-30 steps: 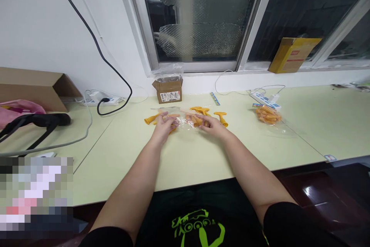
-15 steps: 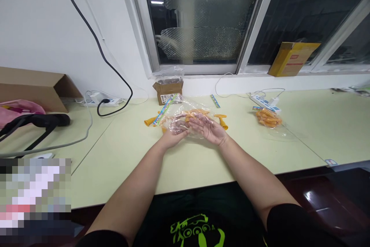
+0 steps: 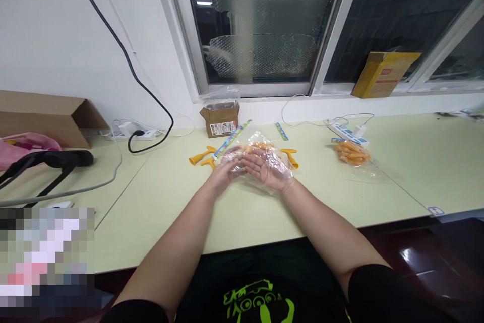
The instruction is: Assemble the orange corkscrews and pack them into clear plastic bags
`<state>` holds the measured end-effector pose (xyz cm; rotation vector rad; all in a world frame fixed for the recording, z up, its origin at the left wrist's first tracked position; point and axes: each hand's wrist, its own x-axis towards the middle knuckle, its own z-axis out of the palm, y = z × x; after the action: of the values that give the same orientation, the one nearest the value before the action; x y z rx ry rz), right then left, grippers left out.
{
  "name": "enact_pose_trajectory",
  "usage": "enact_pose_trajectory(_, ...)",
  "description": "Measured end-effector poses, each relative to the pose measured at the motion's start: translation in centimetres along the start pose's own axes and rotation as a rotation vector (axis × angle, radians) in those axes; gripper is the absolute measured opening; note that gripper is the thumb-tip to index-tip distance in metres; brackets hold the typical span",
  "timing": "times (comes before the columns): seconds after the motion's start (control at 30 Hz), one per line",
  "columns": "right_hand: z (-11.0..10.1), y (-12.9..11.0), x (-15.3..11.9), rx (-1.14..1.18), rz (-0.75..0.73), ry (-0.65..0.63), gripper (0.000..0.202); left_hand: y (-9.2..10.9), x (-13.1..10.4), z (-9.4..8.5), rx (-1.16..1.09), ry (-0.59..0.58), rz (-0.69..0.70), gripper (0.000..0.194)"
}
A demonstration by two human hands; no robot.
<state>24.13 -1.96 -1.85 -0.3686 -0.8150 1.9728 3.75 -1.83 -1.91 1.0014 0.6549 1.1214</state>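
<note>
A clear plastic bag (image 3: 254,135) with a blue and green header strip (image 3: 232,140) lies between my hands, holding several orange-yellow T-shaped plastic pieces (image 3: 264,145). My left hand (image 3: 224,174) is closed on the bag's left side, its fingertips partly hidden. Palm up, my right hand (image 3: 269,173) has its fingers stretched out toward the left one, with shiny film lying over them. Loose orange-yellow pieces rest outside the bag: one (image 3: 198,156) left of my left hand, another (image 3: 208,162) close beside it, and one (image 3: 291,158) beyond my right hand.
Behind the bag stands a small open cardboard box (image 3: 221,120). Another bag of orange-yellow pieces (image 3: 352,152) lies to the right, near a power strip (image 3: 346,134). A loose header strip (image 3: 282,131) lies at the back. Cables and a black strap-like object (image 3: 62,156) occupy the left.
The bag and its header strip have shifted right and slightly away. My hands are closer together, and a second loose piece now shows by my left hand.
</note>
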Motion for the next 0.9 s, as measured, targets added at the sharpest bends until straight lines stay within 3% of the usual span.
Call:
enact_pose_trajectory(0.1, 0.2, 0.5, 0.6, 0.061, -0.048, 0.075, 0.039, -1.4, 0.0, 0.6, 0.137, -0.067, -0.163, 0.066)
enact_pose_trajectory(0.23, 0.7, 0.3, -0.3, 0.017, -0.063, -0.015, 0.061, -2.0, 0.0, 1.1, 0.158, -0.078, -0.128, 0.060)
enact_pose_trajectory(0.33, 1.4, 0.0, -1.1, -0.030, -0.039, -0.058, 0.071, -1.4, 0.2, 1.0, 0.040, 0.023, -0.059, 0.050)
enact_pose_trajectory(0.43, 1.7, -0.2, -1.1, -0.040, 0.055, -0.079, 0.073, -0.7, 0.6, 0.6, -0.046, 0.133, -0.102, 0.047)
enact_pose_trajectory(0.6, 0.3, -0.9, -0.7, -0.025, 0.123, -0.082, 0.068, 0.2, 1.1, -0.2, -0.106, 0.323, -0.032, 0.038)
enact_pose_trajectory(0.77, -1.0, -2.6, -1.1, -0.024, -0.035, 0.097, 0.068, 1.7, 1.1, -1.4, -0.172, 0.498, 0.087, 0.030)
enact_pose_trajectory(0.9, -2.8, -4.7, -1.2, -0.239, -0.309, 0.357, 0.063, 2.6, 1.2, -2.5, -0.212, 0.579, 0.183, 0.025)
